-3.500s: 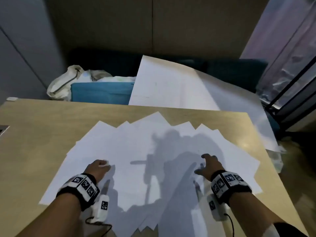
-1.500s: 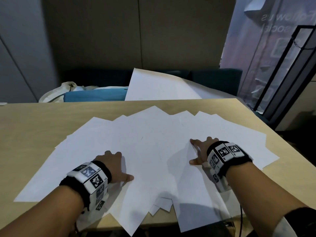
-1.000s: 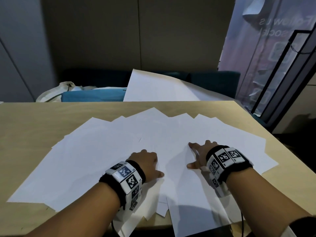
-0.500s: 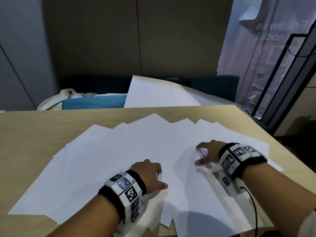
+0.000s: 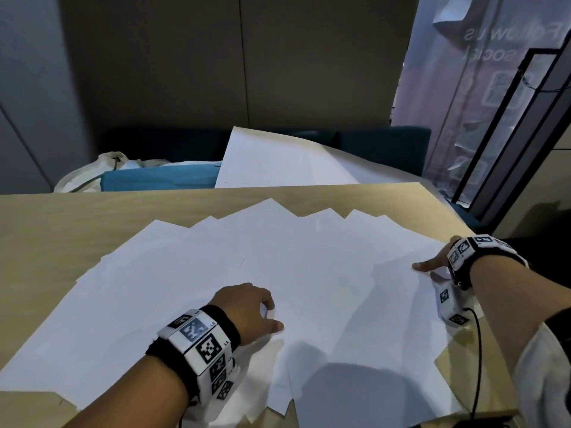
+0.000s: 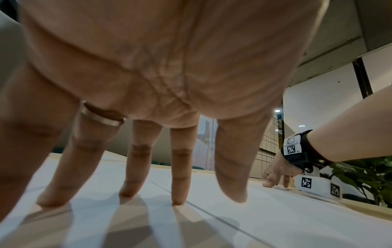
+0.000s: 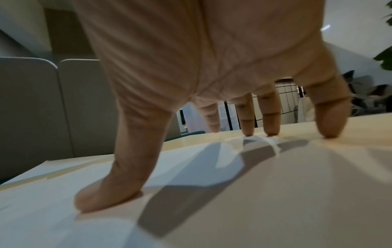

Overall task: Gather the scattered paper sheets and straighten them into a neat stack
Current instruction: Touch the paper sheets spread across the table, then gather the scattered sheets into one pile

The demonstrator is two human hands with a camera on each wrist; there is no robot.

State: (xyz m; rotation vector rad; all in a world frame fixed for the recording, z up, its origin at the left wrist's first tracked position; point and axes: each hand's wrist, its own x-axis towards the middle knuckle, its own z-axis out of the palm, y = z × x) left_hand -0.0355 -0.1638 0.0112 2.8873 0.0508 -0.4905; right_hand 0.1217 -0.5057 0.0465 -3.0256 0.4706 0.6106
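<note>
Several white paper sheets (image 5: pixel 278 267) lie fanned out and overlapping across the wooden table (image 5: pixel 61 217), and some hang over its near edge. My left hand (image 5: pixel 262 310) rests near the middle of the fan. In the left wrist view its straight fingers (image 6: pixel 178 184) stand on their tips on the paper (image 6: pixel 275 218). My right hand (image 5: pixel 429 264) sits at the right edge of the fan. Its spread fingertips (image 7: pixel 248 130) touch down at the sheet edges, and the thumb (image 7: pixel 110 193) presses on the paper (image 7: pixel 53 226). Neither hand holds a sheet.
A large white sheet (image 5: pixel 278 162) leans behind the table's far edge, next to a blue cushion (image 5: pixel 160 179) and a pale bag (image 5: pixel 92 171). A black metal frame (image 5: pixel 509 134) stands at the right. The table's right edge is close to my right wrist.
My right hand has slid from the middle of the fan out to its right edge. The left hand, which came in from the left earlier, stays near the centre.
</note>
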